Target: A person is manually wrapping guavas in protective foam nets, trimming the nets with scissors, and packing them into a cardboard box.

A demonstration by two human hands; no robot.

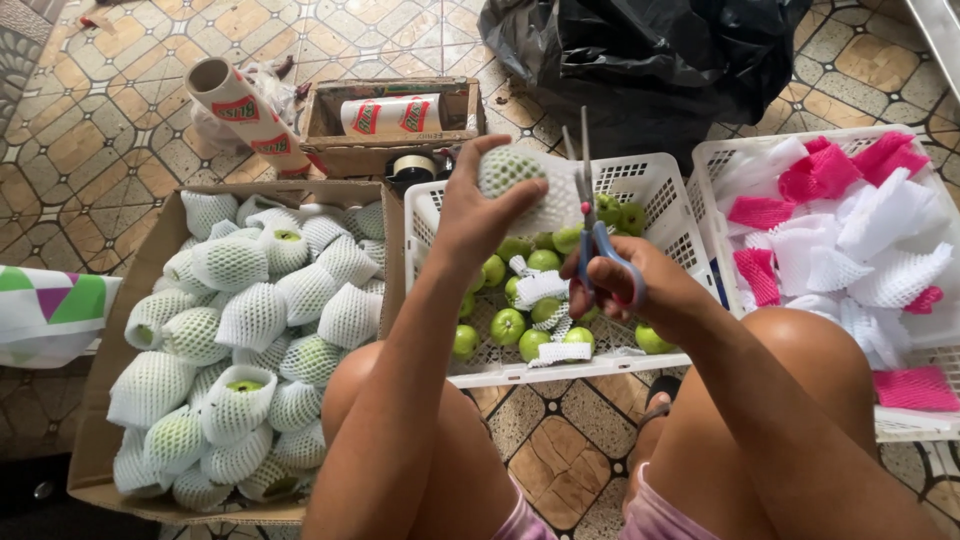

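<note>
- The green round fruit in a white foam net sleeve (510, 172) is mostly veiled by its mesh and by the gripping fingers; only its upper side shows through.
- The lower ends of the blue-handled metal scissors (592, 215) are buried in the right hand (640, 290), and the blades' tips blur against the basket wall behind.
- The black plastic sack (650, 50) is cut off by the top edge; the white slotted basket of pink and white foam nets (705, 160) runs off to the right.
- To the left, a brown cardboard box (95, 440) is packed with sleeved fruit. Ahead, a white slotted plastic basket (650, 180) holds bare green fruit (508, 325) and offcuts of net. Behind, a small cardboard box (330, 150) with a printed roll, and another roll beside it.
- Bare knees block the view of the tiled floor below.
- The left hand (470, 215) has its fingers clamped round the sleeved fruit, held above the middle basket.
- The right hand's fingers are closed through the scissor handles, blades upright and nearly together, just beside the sleeve's loose end.
</note>
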